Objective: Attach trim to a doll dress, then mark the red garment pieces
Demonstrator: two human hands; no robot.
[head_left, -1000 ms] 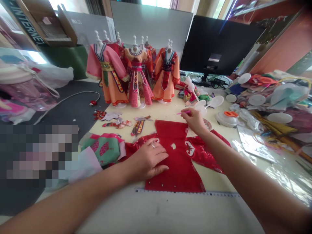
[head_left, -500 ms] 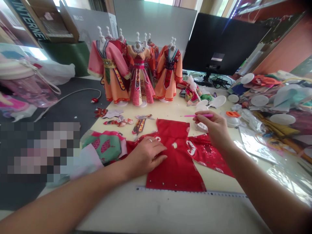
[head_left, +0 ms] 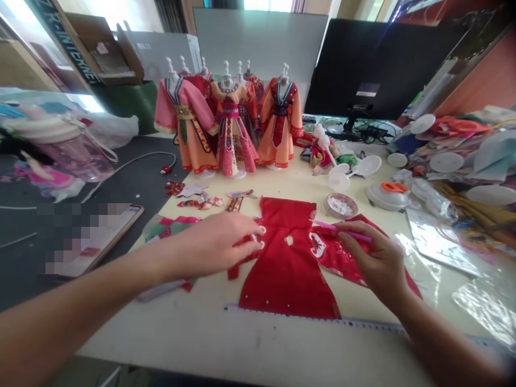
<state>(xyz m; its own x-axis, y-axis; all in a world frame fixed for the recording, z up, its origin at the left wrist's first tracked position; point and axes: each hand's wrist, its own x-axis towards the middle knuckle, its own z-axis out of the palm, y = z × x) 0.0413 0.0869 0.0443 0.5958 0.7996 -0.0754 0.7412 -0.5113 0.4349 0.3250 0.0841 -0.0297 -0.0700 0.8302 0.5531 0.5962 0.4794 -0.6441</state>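
Note:
A small red doll robe (head_left: 288, 263) lies flat on the cream table (head_left: 282, 185), its sleeves spread to both sides. My left hand (head_left: 220, 242) rests on its left sleeve, fingers stretched toward the white-patterned cuff. My right hand (head_left: 377, 263) sits over the right sleeve, closed on a thin pink stick (head_left: 342, 230) that points left. A small round tin of tiny bits (head_left: 341, 205) stands just behind the robe.
Several dressed doll mannequins (head_left: 229, 126) stand at the back. Fabric trims (head_left: 201, 201) lie left of the robe, a green-pink cloth (head_left: 159, 228) under my left arm. A ruler (head_left: 322, 318) runs along the front. White stands, lids and clutter (head_left: 443, 161) fill the right; a monitor (head_left: 374, 64) behind.
My right hand has drawn back from the tin onto the right sleeve with the pink stick. My left hand slid up to the left sleeve cuff. The view shifted slightly right.

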